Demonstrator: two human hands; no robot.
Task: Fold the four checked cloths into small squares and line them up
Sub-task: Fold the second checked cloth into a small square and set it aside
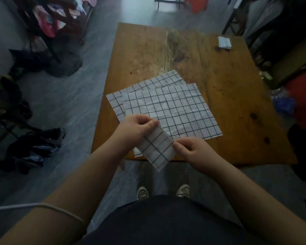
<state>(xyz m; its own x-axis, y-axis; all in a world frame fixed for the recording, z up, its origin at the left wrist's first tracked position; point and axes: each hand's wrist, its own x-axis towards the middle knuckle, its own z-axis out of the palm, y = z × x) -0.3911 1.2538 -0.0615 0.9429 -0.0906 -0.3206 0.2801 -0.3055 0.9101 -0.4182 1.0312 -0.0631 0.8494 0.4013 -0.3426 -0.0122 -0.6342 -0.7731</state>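
My left grip (136, 124) is clamped on the upper end of the folded strip (157, 149) of checked cloth, thumb and fingers pinching it. My right grip (193, 149) pinches its right-hand edge lower down. The strip is held tilted over the near edge of the counter (237, 103). I judge this to be the second cloth, part-folded: it is a narrow strip and needs another fold to become a square. One small folded square (224, 42) already lies near the far right corner. Two cloths lie open, overlapping, from the middle toward the near edge, the top cloth (175, 110) askew over the lower cloth (159, 82). No row is formed yet.
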